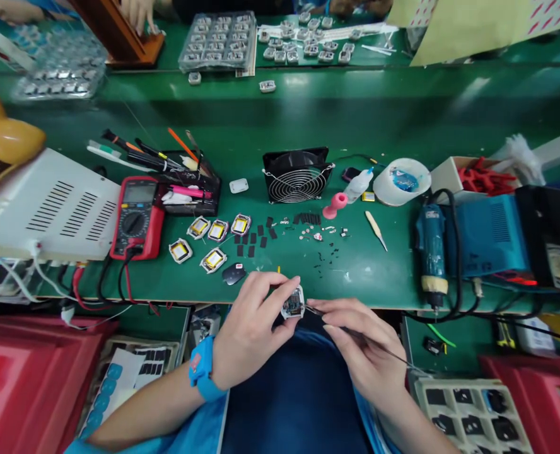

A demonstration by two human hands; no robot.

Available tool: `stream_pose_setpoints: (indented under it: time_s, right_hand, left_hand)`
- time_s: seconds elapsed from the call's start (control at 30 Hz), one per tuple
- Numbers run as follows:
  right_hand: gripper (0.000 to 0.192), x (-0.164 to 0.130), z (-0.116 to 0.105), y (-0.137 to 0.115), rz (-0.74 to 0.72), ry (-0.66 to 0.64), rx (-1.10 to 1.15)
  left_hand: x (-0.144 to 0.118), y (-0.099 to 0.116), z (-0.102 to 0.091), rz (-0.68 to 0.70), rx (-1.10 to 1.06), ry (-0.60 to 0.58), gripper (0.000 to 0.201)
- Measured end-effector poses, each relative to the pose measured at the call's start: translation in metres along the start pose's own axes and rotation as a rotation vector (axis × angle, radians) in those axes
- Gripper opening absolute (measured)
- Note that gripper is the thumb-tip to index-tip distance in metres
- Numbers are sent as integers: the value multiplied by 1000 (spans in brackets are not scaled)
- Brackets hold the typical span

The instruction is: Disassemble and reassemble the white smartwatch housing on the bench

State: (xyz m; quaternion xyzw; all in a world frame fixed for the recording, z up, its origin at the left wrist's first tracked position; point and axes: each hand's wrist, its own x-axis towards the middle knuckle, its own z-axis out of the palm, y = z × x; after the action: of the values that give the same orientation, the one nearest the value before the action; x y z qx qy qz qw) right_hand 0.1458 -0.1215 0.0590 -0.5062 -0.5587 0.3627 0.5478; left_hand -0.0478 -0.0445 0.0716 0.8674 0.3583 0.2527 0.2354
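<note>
My left hand (256, 315), with a blue wrist strap (203, 369), pinches a small open watch case (293, 302) between thumb and fingers at the bench's front edge. Dark electronics show inside its pale frame. From the right, my right hand (365, 340) grips thin metal tweezers (384, 347), whose tip touches or nearly touches the case's right side; the exact contact is too small to tell. Beyond my left hand lie several similar cases with yellow-edged inserts (214, 259), a dark glossy cover (233, 273) and black rectangular pads (251, 239).
A black fan (299, 176) stands mid-bench, with a pink stand (335, 205), a bottle (358, 185) and a white tub (402, 183) to its right. The red multimeter (135, 217) is left; an electric screwdriver (433, 252) hangs right. Another person's hand (138, 14) works across the bench.
</note>
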Motion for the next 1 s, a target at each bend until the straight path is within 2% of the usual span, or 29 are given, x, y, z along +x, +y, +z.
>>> stream_pose_setpoints:
  time_s: [0.17,0.47,0.63,0.77,1.0]
  right_hand:
    - [33,-6,3,-1,-47,-11,-61]
    - [35,-9,4,-7,-140,-9,-159]
    - [34,-7,7,-11,-140,24,-148]
    - [33,-4,12,-13,-143,24,-224]
    - [27,-1,30,-15,-244,48,-452]
  left_hand:
    - [2,0,0,24,74,60,45]
    - [4,-5,-1,165,37,91,45]
    - [7,-9,-7,233,22,98,33]
    - [9,-12,-10,293,77,115,20]
    - [6,-14,-9,268,133,141,14]
